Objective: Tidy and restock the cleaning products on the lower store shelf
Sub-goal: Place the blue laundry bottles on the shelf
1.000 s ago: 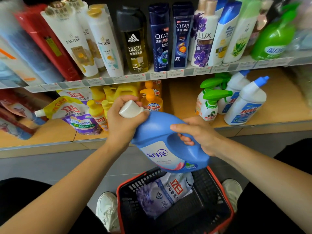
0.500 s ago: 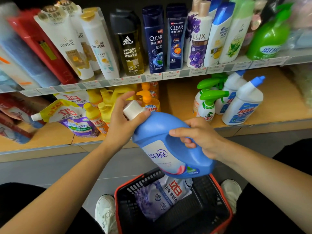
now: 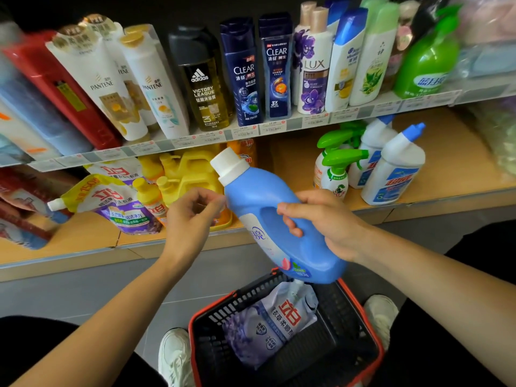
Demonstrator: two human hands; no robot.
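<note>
A blue detergent bottle [image 3: 259, 202] with a white cap [image 3: 227, 163] hangs tilted in front of the lower wooden shelf [image 3: 460, 174], above the basket. My right hand [image 3: 326, 222] grips its handle. My left hand [image 3: 190, 219] hovers just left of the bottle's shoulder with loosely curled fingers, holding nothing; its fingertips are close to the bottle. On the lower shelf stand yellow bottles [image 3: 190, 174] behind the blue bottle, and a yellow-and-purple refill pouch [image 3: 111, 199] lies at the left.
Green-trigger spray bottles [image 3: 337, 169] and white toilet cleaners [image 3: 396, 169] stand on the shelf's right. A bare gap lies between them and the yellow bottles. Shampoo bottles [image 3: 243, 74] fill the upper shelf. The red-rimmed black basket [image 3: 360, 300] between my shoes holds a lavender pouch [image 3: 276, 319].
My left hand has let go of the white cap and dropped to the bottle's left side. The bottle has risen and turned more upright in my right hand.
</note>
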